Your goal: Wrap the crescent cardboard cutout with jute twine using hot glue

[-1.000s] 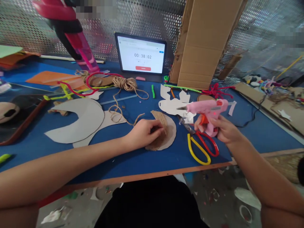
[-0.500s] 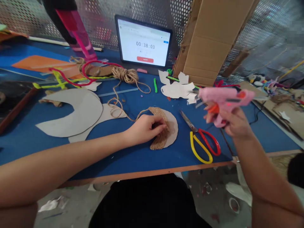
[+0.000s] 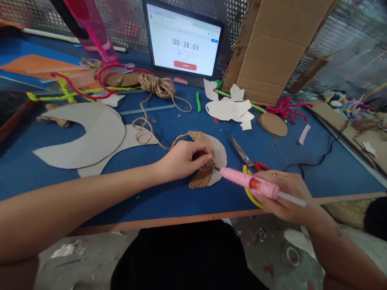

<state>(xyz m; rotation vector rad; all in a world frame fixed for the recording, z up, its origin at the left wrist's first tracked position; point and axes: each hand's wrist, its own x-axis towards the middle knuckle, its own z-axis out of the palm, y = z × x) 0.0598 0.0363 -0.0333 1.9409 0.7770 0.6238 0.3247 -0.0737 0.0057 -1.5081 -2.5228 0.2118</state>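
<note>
Under L grip (image 3: 185, 161), pinching twine (image 3: 202, 177): card disc (image 3: 221, 150); R grip (image 3: 287, 195), R of disc, clasps glue gun (image 3: 237, 177)

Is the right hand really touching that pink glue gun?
Touching: the head view shows the right hand gripping the pink glue gun near its rear end.

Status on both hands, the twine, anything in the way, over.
Left hand on twine, which partly covers card. Right hand gripping glue gun, tip at twine's edge. Scissors nearby, partly hidden by right hand.
</note>
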